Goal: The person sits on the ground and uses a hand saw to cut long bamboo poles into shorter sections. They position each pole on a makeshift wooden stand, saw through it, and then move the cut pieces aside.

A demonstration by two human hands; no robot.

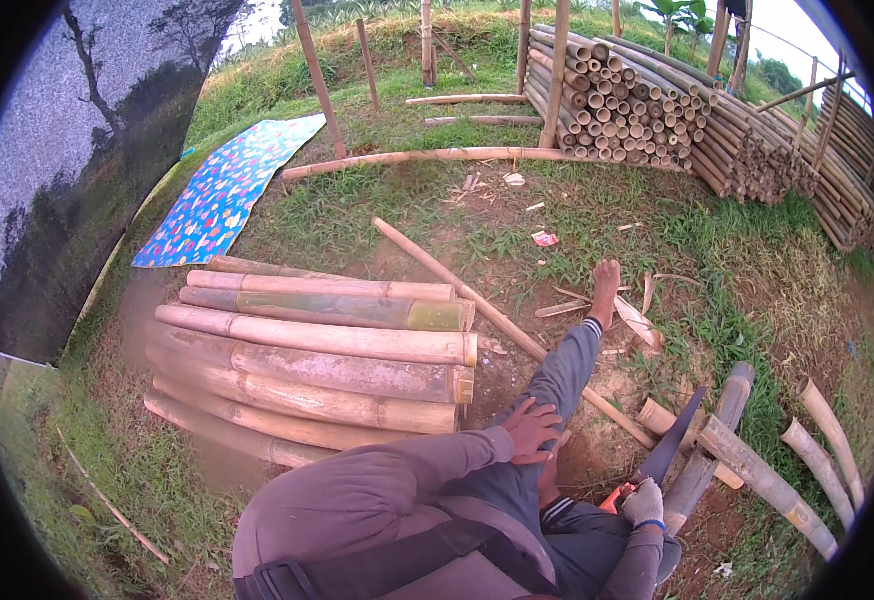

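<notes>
My left hand [534,430] rests bare on my bent leg, its fingers spread and holding nothing. In my right hand [645,503], which wears a pale glove, is the orange-red handle of a handsaw [673,440]. Its dark blade points up and away, appearing across a short bamboo piece [659,416]; whether the teeth touch it I cannot tell. Right of the blade, a thicker bamboo pole [767,483] slants toward the lower right. A grey bamboo log [733,392] lies beneath these pieces. My bare foot [606,290] is stretched out ahead on the ground.
Several cut bamboo poles [327,333] lie side by side at left. A thin pole [497,318] runs diagonally past my leg. Two curved-looking pieces [819,470] lie far right. A large bamboo stack [627,105] stands behind, near wooden posts. A blue patterned mat [222,195] covers grass at far left.
</notes>
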